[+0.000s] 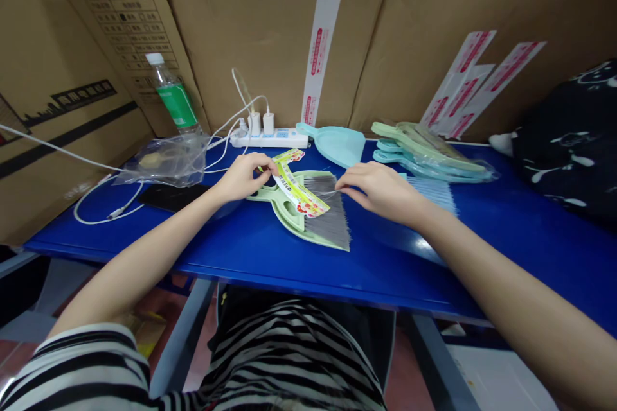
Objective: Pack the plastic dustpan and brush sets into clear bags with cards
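A pale green dustpan (328,243) lies on the table with a matching hand brush (324,226), its grey bristles pointing right. Across the brush lies a yellow-and-white printed paper label (304,196). My left hand (247,176) pinches the label's left edge above the brush handle. To the right of the bristles, my right hand (378,189) is closed in a pinch on a thin whitish strip that stretches toward the label. Whether the strip is joined to the label I cannot tell.
A light blue dustpan (340,144) lies behind the brush. At right is a stack of wrapped dustpans (429,151), with blue bristles (431,191) before it. A power strip (277,138), bottle (176,99), plastic bag (168,160), phone (168,196) and cables are at left. Cardboard (260,45) walls the back.
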`<state>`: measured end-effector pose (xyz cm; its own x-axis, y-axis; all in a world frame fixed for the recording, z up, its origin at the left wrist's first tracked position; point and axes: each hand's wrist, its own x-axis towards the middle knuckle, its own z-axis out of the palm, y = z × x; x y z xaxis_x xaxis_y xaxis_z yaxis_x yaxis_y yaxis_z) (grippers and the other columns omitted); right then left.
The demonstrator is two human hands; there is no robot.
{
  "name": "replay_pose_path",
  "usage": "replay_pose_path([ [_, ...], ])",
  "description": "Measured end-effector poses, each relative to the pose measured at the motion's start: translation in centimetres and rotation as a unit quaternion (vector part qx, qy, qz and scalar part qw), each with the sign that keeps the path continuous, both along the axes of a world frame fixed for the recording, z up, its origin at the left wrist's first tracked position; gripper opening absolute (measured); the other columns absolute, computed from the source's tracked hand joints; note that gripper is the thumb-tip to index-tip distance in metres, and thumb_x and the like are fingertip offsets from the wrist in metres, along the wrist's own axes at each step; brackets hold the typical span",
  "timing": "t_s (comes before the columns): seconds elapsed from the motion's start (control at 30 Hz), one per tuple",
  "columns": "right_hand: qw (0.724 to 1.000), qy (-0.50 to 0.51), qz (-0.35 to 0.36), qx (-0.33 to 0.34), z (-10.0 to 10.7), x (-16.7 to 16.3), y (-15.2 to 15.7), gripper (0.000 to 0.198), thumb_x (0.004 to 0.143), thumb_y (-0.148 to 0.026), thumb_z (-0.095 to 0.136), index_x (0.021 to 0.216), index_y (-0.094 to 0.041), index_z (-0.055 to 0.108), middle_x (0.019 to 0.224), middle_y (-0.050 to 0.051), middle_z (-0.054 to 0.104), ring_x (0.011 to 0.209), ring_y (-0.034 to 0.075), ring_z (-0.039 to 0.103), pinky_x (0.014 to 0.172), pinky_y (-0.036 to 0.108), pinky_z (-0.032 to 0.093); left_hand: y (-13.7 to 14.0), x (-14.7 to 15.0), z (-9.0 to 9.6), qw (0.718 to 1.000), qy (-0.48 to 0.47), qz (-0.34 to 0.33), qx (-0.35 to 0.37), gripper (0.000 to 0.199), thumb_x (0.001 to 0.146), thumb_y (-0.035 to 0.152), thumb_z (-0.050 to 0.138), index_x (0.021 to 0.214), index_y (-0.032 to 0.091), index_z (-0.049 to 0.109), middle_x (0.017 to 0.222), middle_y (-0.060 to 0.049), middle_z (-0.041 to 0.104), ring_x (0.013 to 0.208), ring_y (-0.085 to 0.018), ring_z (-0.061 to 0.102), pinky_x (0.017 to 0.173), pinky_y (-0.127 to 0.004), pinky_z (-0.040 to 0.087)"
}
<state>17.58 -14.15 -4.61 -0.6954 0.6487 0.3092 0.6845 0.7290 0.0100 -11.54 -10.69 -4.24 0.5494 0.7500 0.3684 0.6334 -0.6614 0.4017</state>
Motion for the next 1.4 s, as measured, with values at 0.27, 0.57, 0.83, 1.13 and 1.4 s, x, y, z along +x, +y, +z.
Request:
replay_pose_path([
  [0.27, 1.000, 0.002, 0.007, 0.002, -0.1, 0.1, -0.1, 0.027, 0.090, -0.014, 0.045, 0.086, -0.022, 0.071, 0.087, 0.007, 0.075, 0.082, 0.021, 0.067, 0.073, 0.035, 0.046, -1.7, 0.8, 0.2, 0.996, 0.044, -0.029, 0.074, 0.028, 0.093, 0.037, 0.053, 0.105, 0.021, 0.072, 0.118, -0.008, 0.064, 0.110, -0.025, 0.056, 0.100, -0.045, 0.044],
  [0.57, 1.000, -0.013, 0.000, -0.001, -0.1, 0.0, 0.0, 0.025, 0.090, -0.013, 0.048, 0.089, -0.021, 0.072, 0.089, 0.008, 0.076, 0.085, 0.023, 0.068, 0.075, 0.036, 0.048, -4.4, 2.5, -0.5, 0.970, 0.139, -0.183, 0.086, 0.032, 0.100, 0.040, 0.049, 0.117, 0.024, 0.072, 0.116, -0.009, 0.066, 0.107, -0.024, 0.060, 0.098, -0.040, 0.046],
  [0.83, 1.000, -0.012, 0.000, 0.009, -0.1, 0.1, 0.0, 0.027, 0.091, -0.012, 0.047, 0.091, -0.021, 0.072, 0.090, 0.007, 0.077, 0.085, 0.022, 0.069, 0.074, 0.035, 0.048, -4.4, 2.6, -0.5, 0.962, 0.138, -0.231, 0.049, 0.032, 0.101, 0.033, 0.045, 0.122, 0.026, 0.069, 0.128, -0.010, 0.066, 0.119, -0.026, 0.058, 0.103, -0.044, 0.043],
  [1.13, 0.999, -0.023, 0.001, 0.035, -0.2, 0.0, 0.0, 0.027, 0.089, -0.010, 0.050, 0.093, -0.021, 0.074, 0.089, 0.007, 0.077, 0.083, 0.021, 0.070, 0.074, 0.033, 0.050, -4.5, 2.4, -0.2, 0.960, 0.159, -0.232, 0.006, 0.038, 0.104, 0.032, 0.036, 0.131, 0.028, 0.063, 0.139, -0.006, 0.061, 0.126, -0.028, 0.046, 0.107, -0.052, 0.038],
  [1.4, 0.999, -0.014, 0.005, 0.028, -0.3, 0.2, 0.1, 0.023, 0.088, -0.011, 0.053, 0.088, -0.021, 0.073, 0.085, 0.006, 0.076, 0.081, 0.021, 0.069, 0.071, 0.032, 0.047, -4.2, 2.0, -0.2, 0.961, 0.156, -0.218, 0.068, 0.037, 0.103, 0.037, 0.040, 0.124, 0.024, 0.068, 0.128, -0.010, 0.065, 0.118, -0.028, 0.048, 0.104, -0.049, 0.042],
])
